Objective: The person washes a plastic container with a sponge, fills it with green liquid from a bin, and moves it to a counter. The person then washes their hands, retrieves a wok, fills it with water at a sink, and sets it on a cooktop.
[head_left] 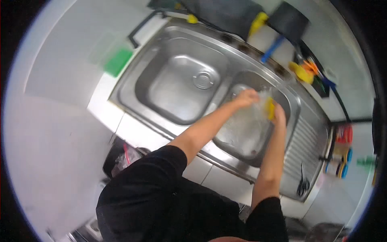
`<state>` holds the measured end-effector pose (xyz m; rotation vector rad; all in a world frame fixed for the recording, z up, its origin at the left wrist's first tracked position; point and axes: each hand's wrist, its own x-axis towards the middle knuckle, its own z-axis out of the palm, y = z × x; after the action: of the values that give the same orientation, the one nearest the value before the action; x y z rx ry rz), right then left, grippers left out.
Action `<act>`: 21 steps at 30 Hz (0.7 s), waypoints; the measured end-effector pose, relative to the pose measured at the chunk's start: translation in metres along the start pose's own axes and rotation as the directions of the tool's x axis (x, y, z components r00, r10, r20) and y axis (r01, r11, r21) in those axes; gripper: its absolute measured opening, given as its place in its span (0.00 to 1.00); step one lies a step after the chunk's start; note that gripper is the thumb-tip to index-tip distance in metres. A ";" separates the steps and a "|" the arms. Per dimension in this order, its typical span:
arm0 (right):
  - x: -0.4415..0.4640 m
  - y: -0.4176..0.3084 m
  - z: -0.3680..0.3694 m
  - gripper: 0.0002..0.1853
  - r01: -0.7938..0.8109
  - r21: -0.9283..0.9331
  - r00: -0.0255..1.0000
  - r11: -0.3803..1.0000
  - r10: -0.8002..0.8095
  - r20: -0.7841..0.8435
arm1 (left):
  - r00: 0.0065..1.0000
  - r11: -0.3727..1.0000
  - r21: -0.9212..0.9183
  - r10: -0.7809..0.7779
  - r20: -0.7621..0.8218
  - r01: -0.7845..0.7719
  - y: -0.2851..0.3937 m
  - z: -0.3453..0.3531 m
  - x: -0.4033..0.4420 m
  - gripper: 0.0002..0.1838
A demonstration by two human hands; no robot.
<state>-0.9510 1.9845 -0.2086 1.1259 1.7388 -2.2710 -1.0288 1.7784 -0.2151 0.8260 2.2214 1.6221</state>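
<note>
Both my hands are over the right basin (242,137) of a steel double sink. My right hand (279,114) is closed around a yellow sponge (269,108). My left hand (246,98) is closed at the near edge of a clear, see-through item (263,98), which lies between the two hands against the sponge. Motion blur and glare hide its exact kind. Below the hands, the basin floor looks wet, with whitish patches.
The left basin (177,88) has a round drain (203,80). Black scissors (303,185) lie on the ribbed drainboard (304,141). A green block (117,62) is at the left edge. Behind the sink are a blue-handled tool (273,48) and jars (336,168) at right.
</note>
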 end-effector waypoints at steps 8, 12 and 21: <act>-0.106 0.035 0.129 0.24 0.434 -0.858 0.686 0.274 -0.718 0.118 | 0.907 0.913 -0.148 -0.399 -0.133 0.380 0.037 -0.010 -0.013 0.39; -0.020 0.062 0.077 0.23 0.355 -0.925 0.618 0.137 -0.777 0.122 | 0.846 0.925 -0.039 -0.362 -0.391 0.377 0.002 -0.006 -0.031 0.41; -0.036 0.049 0.086 0.17 0.535 -0.821 0.521 0.199 -0.843 0.135 | 0.849 0.955 0.076 -0.215 -0.483 0.286 0.000 -0.003 -0.026 0.36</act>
<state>-0.9451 1.8794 -0.2191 0.5000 3.4779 -0.9800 -1.0099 1.7608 -0.2165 0.1487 2.6625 1.6771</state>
